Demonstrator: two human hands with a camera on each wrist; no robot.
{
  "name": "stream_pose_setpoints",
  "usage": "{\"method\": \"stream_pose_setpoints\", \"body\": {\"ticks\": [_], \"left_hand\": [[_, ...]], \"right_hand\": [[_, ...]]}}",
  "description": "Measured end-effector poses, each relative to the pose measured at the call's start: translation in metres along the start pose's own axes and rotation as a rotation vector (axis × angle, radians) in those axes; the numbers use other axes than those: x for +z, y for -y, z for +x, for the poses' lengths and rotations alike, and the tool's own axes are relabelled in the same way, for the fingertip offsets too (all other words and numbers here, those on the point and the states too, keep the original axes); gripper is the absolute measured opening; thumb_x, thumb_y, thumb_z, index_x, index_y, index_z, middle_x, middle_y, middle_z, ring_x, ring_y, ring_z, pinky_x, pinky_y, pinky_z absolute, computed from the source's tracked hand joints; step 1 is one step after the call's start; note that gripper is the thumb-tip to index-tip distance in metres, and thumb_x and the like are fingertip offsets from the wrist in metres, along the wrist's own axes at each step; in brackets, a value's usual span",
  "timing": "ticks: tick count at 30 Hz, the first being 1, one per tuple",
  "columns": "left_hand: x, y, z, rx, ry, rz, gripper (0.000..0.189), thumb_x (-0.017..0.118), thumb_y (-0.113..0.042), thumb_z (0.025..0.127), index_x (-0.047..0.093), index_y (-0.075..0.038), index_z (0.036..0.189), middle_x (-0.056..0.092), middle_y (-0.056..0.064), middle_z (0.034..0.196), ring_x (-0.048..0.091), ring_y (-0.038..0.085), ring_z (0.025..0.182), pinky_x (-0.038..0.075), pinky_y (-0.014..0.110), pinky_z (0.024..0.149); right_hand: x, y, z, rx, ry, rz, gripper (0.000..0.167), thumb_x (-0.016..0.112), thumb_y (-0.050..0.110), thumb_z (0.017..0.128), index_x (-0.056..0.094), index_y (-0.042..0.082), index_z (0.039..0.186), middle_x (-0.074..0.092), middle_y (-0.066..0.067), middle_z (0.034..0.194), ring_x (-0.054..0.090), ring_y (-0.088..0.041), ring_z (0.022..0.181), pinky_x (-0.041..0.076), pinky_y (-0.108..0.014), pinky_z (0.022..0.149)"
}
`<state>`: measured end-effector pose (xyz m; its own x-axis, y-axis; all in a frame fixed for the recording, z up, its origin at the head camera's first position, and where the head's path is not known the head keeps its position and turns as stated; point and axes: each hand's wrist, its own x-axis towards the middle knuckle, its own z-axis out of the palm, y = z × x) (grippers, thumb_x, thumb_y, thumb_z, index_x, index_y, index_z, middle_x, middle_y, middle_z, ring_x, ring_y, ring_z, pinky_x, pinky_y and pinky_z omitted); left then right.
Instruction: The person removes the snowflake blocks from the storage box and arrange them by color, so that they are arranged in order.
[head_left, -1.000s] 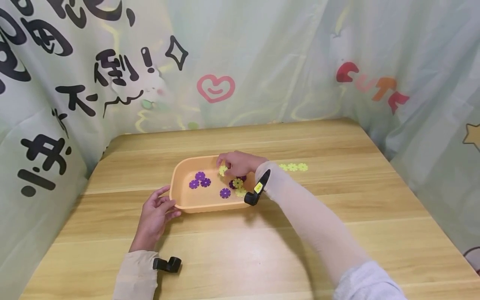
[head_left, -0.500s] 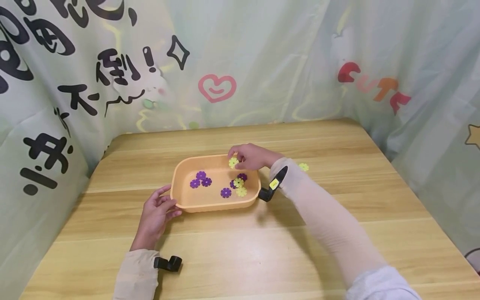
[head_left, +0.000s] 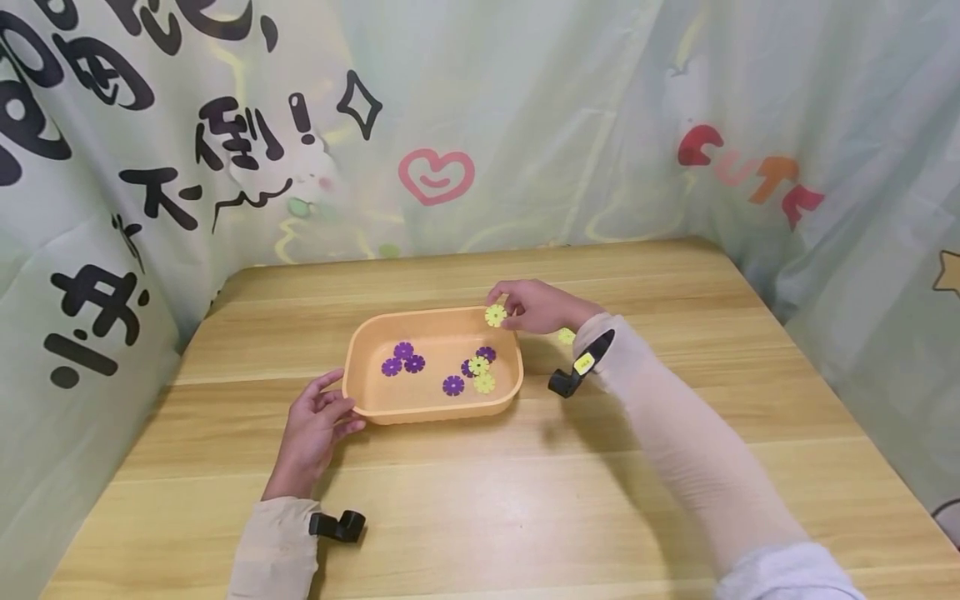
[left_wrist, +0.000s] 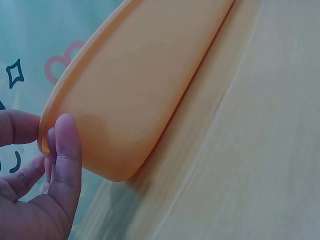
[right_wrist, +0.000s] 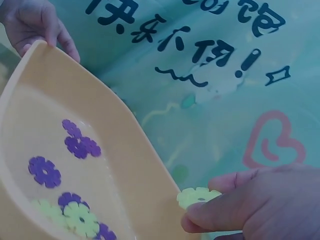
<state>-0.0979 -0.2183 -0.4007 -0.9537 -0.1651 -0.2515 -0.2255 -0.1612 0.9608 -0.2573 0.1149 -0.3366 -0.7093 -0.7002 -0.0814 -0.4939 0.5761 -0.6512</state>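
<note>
My right hand (head_left: 542, 307) pinches a yellow snowflake disc (head_left: 496, 315) between thumb and fingers, over the far right corner of the orange plastic tray (head_left: 427, 408). In the right wrist view the held disc (right_wrist: 197, 196) overlaps the tray's rim. My left hand (head_left: 311, 425) grips the tray's near left corner; the left wrist view has its thumb (left_wrist: 67, 137) against the outer wall. Inside the tray lie several purple snowflake discs (head_left: 453, 385), three of them bunched at the left. Two yellow discs (head_left: 483, 382) lie among the purple ones at the right.
Right of the tray, a yellow disc (head_left: 566, 336) lies on the wooden table (head_left: 465, 500), partly behind my right wrist; others there are hidden by the arm. A printed curtain (head_left: 540, 167) hangs along the back and both sides.
My right hand has lifted the yellow disc from inside the tray and carried it right, to the far right rim. The left hand keeps its hold on the tray.
</note>
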Motion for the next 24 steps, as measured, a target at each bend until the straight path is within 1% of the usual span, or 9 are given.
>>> {"method": "stream_pose_setpoints", "body": {"ticks": [5,11,16,21,24], "left_hand": [[0.001,-0.001,0.0,-0.002,0.001,-0.002,0.054,0.053,0.008,0.093,0.037,-0.005,0.143,0.049,0.003,0.096,0.059,0.012,0.074,0.062,0.026,0.069],[0.0,-0.001,0.0,-0.012,-0.007,-0.001,0.053,0.053,0.008,0.094,0.037,-0.005,0.143,0.048,0.003,0.096,0.06,0.011,0.074,0.062,0.026,0.069],[-0.001,-0.001,0.0,-0.012,-0.002,-0.012,0.054,0.053,0.008,0.093,0.037,-0.005,0.143,0.047,0.004,0.096,0.06,0.012,0.075,0.062,0.025,0.069],[0.001,-0.001,0.0,-0.018,0.001,-0.017,0.054,0.053,0.009,0.093,0.037,-0.005,0.143,0.047,0.003,0.096,0.06,0.011,0.074,0.061,0.025,0.069],[0.0,-0.001,0.0,-0.02,-0.002,-0.016,0.055,0.053,0.009,0.093,0.037,-0.005,0.144,0.047,0.003,0.095,0.06,0.011,0.074,0.061,0.025,0.069]], "right_hand": [[-0.004,-0.012,-0.009,-0.015,-0.031,0.017,0.036,0.066,0.004,0.09,0.055,0.001,0.124,0.063,-0.009,0.086,0.056,-0.021,0.074,0.051,-0.034,0.07],[-0.007,-0.024,-0.019,0.013,-0.052,0.021,0.036,0.066,0.004,0.09,0.056,0.002,0.123,0.064,-0.007,0.086,0.057,-0.02,0.073,0.052,-0.034,0.07],[-0.009,-0.036,-0.028,0.018,-0.061,0.027,0.035,0.066,0.004,0.09,0.055,0.001,0.122,0.063,-0.007,0.083,0.055,-0.018,0.068,0.051,-0.033,0.067],[-0.012,-0.047,-0.04,0.05,-0.083,0.02,0.034,0.066,0.004,0.09,0.055,0.003,0.122,0.062,-0.006,0.082,0.053,-0.017,0.066,0.05,-0.032,0.064],[-0.014,-0.053,-0.046,0.072,-0.096,0.033,0.033,0.066,0.005,0.091,0.055,0.004,0.122,0.061,-0.006,0.082,0.051,-0.017,0.066,0.048,-0.031,0.063]]}}
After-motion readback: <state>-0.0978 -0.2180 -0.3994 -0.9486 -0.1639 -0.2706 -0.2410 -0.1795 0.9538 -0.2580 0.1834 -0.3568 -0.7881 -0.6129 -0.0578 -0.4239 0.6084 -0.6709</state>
